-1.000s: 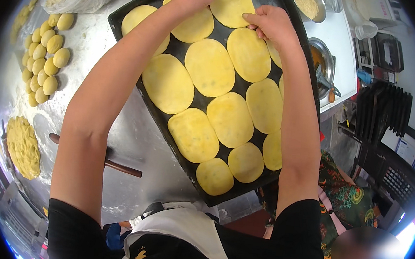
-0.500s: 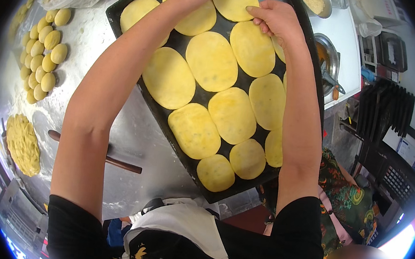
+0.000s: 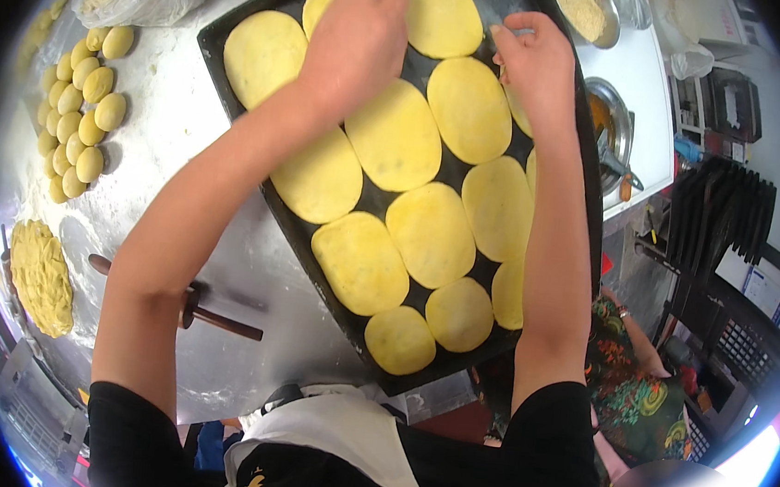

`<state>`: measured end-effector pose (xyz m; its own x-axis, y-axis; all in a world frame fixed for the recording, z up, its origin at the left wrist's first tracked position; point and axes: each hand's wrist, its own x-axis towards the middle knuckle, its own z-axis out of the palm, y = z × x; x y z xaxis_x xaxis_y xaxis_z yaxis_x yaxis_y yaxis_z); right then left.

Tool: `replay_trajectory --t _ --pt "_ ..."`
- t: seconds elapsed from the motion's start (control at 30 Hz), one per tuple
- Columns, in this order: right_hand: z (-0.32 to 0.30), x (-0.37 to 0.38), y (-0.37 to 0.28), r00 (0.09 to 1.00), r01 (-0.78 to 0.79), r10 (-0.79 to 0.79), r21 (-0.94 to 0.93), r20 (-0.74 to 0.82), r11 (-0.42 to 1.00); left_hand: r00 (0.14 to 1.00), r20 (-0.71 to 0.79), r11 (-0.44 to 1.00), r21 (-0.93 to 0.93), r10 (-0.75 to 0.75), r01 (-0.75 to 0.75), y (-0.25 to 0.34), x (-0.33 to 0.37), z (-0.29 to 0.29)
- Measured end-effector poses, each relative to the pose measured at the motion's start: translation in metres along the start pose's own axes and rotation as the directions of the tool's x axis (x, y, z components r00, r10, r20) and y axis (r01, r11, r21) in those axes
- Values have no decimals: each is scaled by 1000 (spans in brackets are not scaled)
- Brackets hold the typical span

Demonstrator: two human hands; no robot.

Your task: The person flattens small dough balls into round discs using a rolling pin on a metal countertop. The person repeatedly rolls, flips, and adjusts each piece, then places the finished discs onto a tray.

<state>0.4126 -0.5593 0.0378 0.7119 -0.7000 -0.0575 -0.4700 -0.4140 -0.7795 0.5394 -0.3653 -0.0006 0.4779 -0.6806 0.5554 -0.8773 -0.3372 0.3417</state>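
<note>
Flat yellow dough rounds [image 3: 393,135] lie in rows in a large black baking tray [image 3: 309,269]. My left hand [image 3: 356,46] is over the tray's far part, slightly blurred. Its fingers stretch forward along the left edge of the farthest dough round [image 3: 442,14], covering parts of neighbouring rounds. To the right of that round is my right hand [image 3: 537,66], its fingers bent and apart, holding nothing that I can see. A further round, mostly hidden, lies beneath it. My right forearm covers part of the tray's right side.
Several dough balls [image 3: 98,83] and a dough slab [image 3: 39,278] lie on the floured metal table [image 3: 242,342] at left, near a rolling pin [image 3: 225,324]. Bowls of crumbly filling [image 3: 582,8] and orange liquid [image 3: 600,118] stand at right. A person [image 3: 642,386] is at lower right.
My right fingers have let go of the farthest round's edge. My left hand has come nearer, and more of the far dough rounds shows. The tray appears slightly lower in the view.
</note>
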Motion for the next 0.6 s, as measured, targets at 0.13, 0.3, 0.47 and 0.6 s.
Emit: replay_trajectory --t 0.13,0.3,0.47,0.6 --pt "32 3 6 774 613 -629 -168 -70 772 964 259 998 -25 60 -55 15 -21 -2" --pt "63 24 -6 572 798 -818 -273 65 537 928 364 981 142 72 -132 -4 -16 5" --pt "74 31 0 605 789 -786 -235 129 568 937 348 985 154 25 -84 0 -16 9" --pt "74 29 -9 656 752 -741 -210 144 625 937 348 983 173 -8 -55 5 -13 8"
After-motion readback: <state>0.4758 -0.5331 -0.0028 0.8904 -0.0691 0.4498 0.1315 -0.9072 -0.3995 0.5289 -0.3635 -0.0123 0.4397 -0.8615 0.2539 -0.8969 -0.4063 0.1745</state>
